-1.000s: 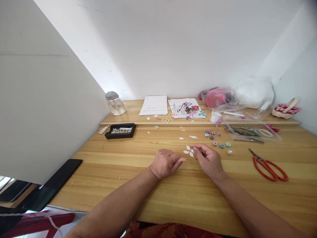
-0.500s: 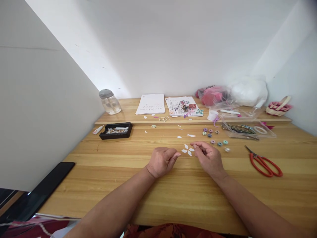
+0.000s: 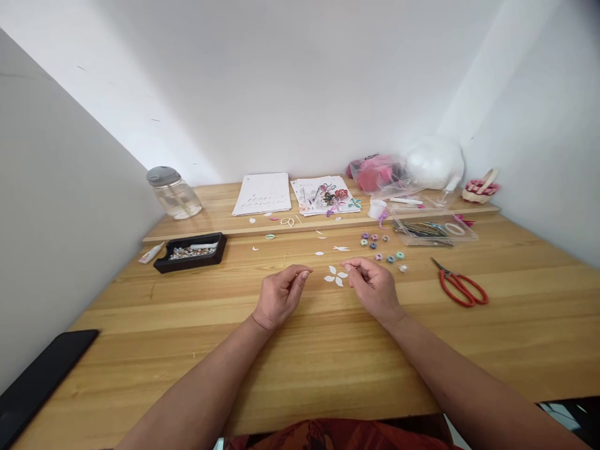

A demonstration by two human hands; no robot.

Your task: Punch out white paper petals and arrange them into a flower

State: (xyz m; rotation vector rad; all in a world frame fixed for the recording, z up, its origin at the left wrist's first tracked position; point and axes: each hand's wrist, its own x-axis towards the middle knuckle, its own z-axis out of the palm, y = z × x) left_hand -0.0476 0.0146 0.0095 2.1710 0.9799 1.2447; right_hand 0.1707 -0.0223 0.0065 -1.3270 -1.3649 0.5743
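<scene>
A small white paper flower of petal-shaped pieces (image 3: 335,276) lies on the wooden table (image 3: 300,350) between my hands. My left hand (image 3: 280,295) rests just left of it, fingers curled with thumb and forefinger pinched together; whatever is in the pinch is too small to make out. My right hand (image 3: 372,286) sits just right of the flower, fingers curled and its fingertips pinched close to a petal. Loose white petals (image 3: 340,249) lie a little farther back.
Red scissors (image 3: 460,287) lie to the right. Small coloured paper coils (image 3: 380,247) and a clear box of strips (image 3: 434,229) sit behind them. A black tray (image 3: 191,251), a glue tube (image 3: 150,253), a jar (image 3: 174,192), paper sheets (image 3: 263,194), a small basket (image 3: 480,186), a phone (image 3: 42,375).
The camera has swung right, so everything sits further left in the picture. My left hand has lifted slightly and drawn a little away from the flower; my right hand stays beside it.
</scene>
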